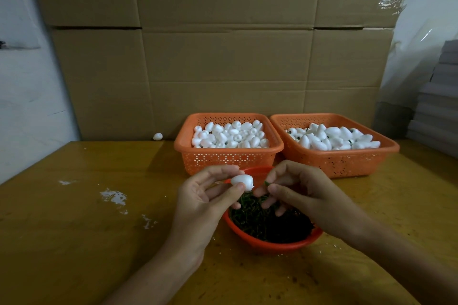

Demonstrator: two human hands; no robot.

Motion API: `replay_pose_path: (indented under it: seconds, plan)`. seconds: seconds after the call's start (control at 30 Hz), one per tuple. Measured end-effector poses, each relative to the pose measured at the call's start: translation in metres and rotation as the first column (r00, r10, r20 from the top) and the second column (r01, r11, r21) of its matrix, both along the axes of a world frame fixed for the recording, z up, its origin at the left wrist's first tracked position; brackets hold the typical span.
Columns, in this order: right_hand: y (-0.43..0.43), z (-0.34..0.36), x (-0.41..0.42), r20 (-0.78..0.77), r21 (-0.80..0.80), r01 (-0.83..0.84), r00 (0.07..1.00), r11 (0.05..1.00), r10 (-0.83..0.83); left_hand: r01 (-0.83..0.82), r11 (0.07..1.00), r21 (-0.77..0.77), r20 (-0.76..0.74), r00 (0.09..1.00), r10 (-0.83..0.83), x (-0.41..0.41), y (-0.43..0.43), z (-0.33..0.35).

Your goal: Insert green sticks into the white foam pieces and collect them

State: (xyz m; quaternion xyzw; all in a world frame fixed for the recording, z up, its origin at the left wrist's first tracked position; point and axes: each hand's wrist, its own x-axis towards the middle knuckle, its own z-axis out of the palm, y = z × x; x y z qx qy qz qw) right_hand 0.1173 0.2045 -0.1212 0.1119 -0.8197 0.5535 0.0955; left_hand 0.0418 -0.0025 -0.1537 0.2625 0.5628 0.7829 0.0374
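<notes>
My left hand [205, 195] pinches a white egg-shaped foam piece [242, 182] between thumb and fingertips, above the red bowl [272, 245] of green sticks [267, 220]. My right hand [297, 190] pinches a short green stick [266, 183] a little to the right of the foam piece, its tip close to the foam's wide end. Both hands hover over the bowl at the table's middle.
Two orange baskets stand behind the bowl: the left basket [228, 156] holds plain foam pieces, the right basket [347, 158] holds foam pieces with green sticks showing. A stray foam piece [157, 136] lies by the cardboard wall. White crumbs [114, 197] dot the wooden table on the left.
</notes>
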Motion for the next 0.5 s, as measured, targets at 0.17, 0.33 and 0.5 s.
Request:
replay_pose_path:
  seconds: [0.17,0.33,0.5]
  plan:
    - [-0.0005,0.001,0.001,-0.043,0.039,0.016,0.999,0.999,-0.014,0.002,1.0,-0.001,-0.005,1.0,-0.002,0.0005,0.0004,-0.0004]
    - [-0.0026,0.0008,0.0014,-0.145,0.001,0.083,0.986,0.997,-0.082,0.002,1.0,-0.023,-0.017,1.0,-0.003,0.0003,0.0003,-0.002]
    - [-0.0005,0.0048,0.0026,-0.13,-0.2,0.054,0.988,0.978,-0.081,-0.015,0.999,-0.049,-0.048,0.999,0.013,0.0014,0.0006,-0.0013]
